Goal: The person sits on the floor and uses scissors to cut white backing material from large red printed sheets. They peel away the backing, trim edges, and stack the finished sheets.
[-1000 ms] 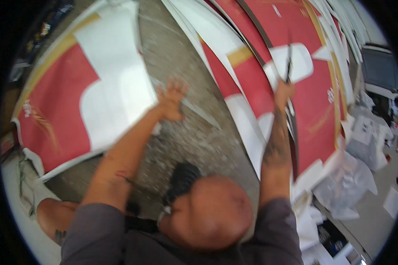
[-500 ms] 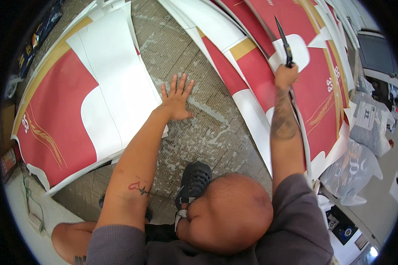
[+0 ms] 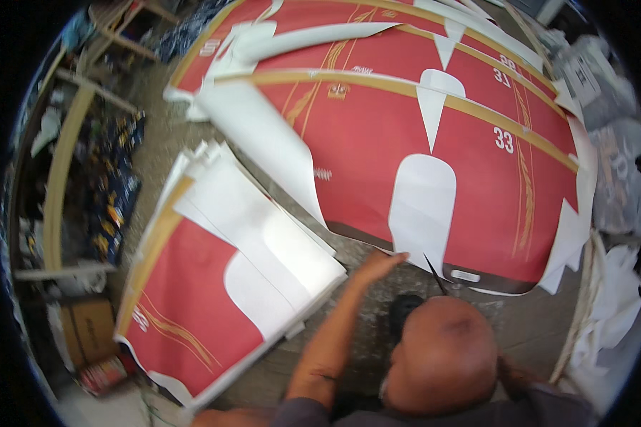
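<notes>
My left hand (image 3: 381, 267) pinches the near edge of a large red printed sheet (image 3: 363, 171), beside its white rounded panel (image 3: 424, 199). That sheet has gold bands and white gaps and lies over similar ones. The black blades of the scissors (image 3: 436, 274) point up from behind my knee (image 3: 441, 349), close to the sheet's near edge. My knee hides my right hand and the scissors' handles; the raised blades show that they are held. To the left of my left arm lies a stack of cut red, white and gold sheets (image 3: 206, 277).
Dark patterned plastic packaging (image 3: 114, 206) lies at the left, near a wooden frame (image 3: 68, 178). A cardboard box (image 3: 85, 331) stands at the lower left. Clear plastic bags (image 3: 619, 178) sit along the right side. My dark shoe (image 3: 404, 313) shows beside my knee.
My view has swung toward the large red sheets. My left hand has left the floor and taken hold of a sheet's edge. The scissors have come down to near my knee.
</notes>
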A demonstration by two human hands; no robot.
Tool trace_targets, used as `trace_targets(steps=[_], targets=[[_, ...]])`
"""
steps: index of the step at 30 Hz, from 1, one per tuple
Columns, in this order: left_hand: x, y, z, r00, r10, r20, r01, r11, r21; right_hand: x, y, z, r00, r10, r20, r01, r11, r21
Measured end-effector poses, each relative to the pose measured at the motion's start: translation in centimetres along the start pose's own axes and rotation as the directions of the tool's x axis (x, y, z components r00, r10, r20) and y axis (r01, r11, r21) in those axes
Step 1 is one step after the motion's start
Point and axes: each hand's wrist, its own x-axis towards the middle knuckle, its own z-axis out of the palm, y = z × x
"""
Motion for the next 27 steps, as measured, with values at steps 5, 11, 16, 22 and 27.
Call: trace_targets(steps=[5,11,16,22,27], targets=[[2.7,-2.7,6.3,0.869,-0.324,-0.374,-0.206,0.45,-0.869,-4.3,-0.4,0.6,0.991,0.13,0.008,-0.13,0.991,-0.001],[2.0,-2.2,9.7,0.884,-0.35,-0.311,-0.052,0.588,-0.807,-5.2,-0.7,1.0,0.987,0.163,0.004,-0.163,0.984,0.065],[1.1,1.0,10.0,0.917,-0.287,-0.276,0.042,0.758,-0.651,-3.5,-0.8,1.7,0.991,0.136,0.008,-0.136,0.976,0.168],[-0.7,2.5,8.8,0.926,-0.224,-0.304,-0.006,0.796,-0.605,4.1,-1.7,2.0,0.99,0.123,0.067,-0.14,0.913,0.383],[-3.9,3.5,8.8,0.955,-0.219,-0.198,0.076,0.831,-0.552,15.5,-4.7,-0.8,0.988,-0.018,-0.152,0.127,0.656,0.744]])
